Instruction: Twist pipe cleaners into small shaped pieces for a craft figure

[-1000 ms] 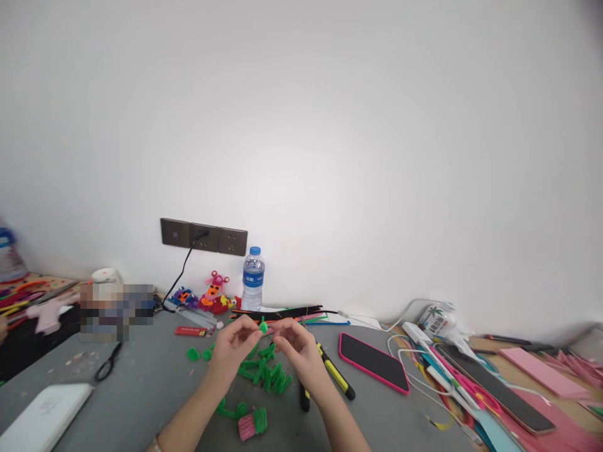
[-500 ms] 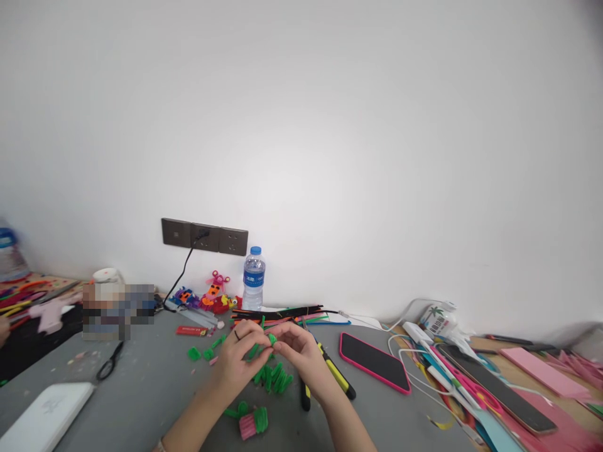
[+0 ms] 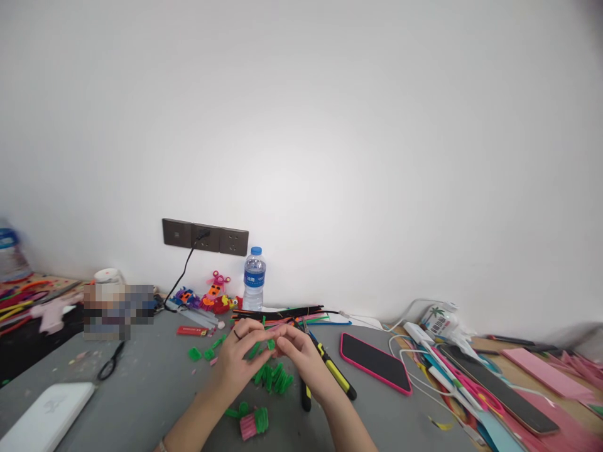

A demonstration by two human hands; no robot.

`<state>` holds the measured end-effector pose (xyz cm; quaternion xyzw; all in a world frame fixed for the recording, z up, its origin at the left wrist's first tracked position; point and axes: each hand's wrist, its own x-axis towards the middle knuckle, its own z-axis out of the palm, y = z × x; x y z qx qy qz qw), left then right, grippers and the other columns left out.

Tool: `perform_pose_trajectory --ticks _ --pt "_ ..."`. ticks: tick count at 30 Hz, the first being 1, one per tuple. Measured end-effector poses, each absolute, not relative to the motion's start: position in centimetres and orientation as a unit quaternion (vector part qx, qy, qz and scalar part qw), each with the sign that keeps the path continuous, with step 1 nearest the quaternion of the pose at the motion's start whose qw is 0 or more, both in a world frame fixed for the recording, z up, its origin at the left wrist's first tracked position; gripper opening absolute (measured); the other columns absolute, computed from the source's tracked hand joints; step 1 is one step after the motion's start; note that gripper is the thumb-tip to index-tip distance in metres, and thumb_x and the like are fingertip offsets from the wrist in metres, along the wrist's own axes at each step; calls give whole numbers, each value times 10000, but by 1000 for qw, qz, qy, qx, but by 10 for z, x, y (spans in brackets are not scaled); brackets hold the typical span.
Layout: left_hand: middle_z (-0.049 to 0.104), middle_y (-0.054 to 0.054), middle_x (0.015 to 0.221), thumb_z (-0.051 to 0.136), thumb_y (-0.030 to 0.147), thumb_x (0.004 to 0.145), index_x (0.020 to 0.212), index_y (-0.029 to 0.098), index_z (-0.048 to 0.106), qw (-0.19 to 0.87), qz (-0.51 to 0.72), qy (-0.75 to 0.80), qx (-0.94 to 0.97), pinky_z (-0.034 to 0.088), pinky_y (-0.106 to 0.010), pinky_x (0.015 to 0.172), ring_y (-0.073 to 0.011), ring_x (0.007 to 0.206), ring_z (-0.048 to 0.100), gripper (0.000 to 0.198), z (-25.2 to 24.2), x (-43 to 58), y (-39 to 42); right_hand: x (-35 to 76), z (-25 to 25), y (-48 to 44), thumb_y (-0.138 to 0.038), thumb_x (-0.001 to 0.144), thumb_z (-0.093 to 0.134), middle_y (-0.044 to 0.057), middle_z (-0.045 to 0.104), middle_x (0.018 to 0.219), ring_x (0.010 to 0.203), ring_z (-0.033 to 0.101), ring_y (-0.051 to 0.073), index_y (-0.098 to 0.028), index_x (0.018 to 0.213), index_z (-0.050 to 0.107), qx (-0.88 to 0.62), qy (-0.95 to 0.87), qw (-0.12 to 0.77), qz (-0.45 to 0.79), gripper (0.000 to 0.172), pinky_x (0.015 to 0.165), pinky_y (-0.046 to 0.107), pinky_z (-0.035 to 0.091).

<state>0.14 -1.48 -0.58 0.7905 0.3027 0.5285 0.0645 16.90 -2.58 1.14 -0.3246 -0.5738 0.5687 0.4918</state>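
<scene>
My left hand [image 3: 239, 353] and my right hand [image 3: 301, 356] meet above the grey table, fingertips pinched around a small green pipe cleaner piece [image 3: 271, 344]. A dark ring circles one left finger. Just below the hands lies a pile of short green pipe cleaner pieces [image 3: 277, 378]. A pink and green pipe cleaner bundle [image 3: 253, 424] sits nearer to me, between my forearms. Pliers with yellow and black handles [image 3: 336, 373] rest beside my right hand, partly hidden by it. More green coiled pieces [image 3: 195, 354] lie left of my left hand.
A water bottle [image 3: 254, 279] stands against the wall, with several pipe cleaner figures [image 3: 214, 292] to its left. Loose pipe cleaners [image 3: 282, 312] lie behind my hands. To the right are a pink-edged phone [image 3: 375, 363], cables and pink scissors [image 3: 485, 398]. A white device [image 3: 49, 414] lies front left.
My fingers have shifted slightly around the green piece, which now sits a little lower between the fingertips. Everything else on the table stays in place.
</scene>
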Motion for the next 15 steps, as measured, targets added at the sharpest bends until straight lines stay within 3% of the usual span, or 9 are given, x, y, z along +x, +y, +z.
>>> perform_pose_trajectory --ticks 9,15 --pt "592 -40 871 578 158 862 1039 254 646 72 514 284 806 500 -305 752 -179 837 587 212 -5 2 -16 166 12 -28 -489 695 737 -30 539 621 596 471 116 -175 673 595 -341 -560 484 580 345 594 232 378" --pt "616 -36 835 586 199 861 961 237 664 76 523 284 800 497 -306 728 -182 797 592 133 -5 3 -15 167 15 -29 -504 675 742 -34 530 584 569 460 110 -175 621 582 -349 -553 476 589 370 589 234 375"
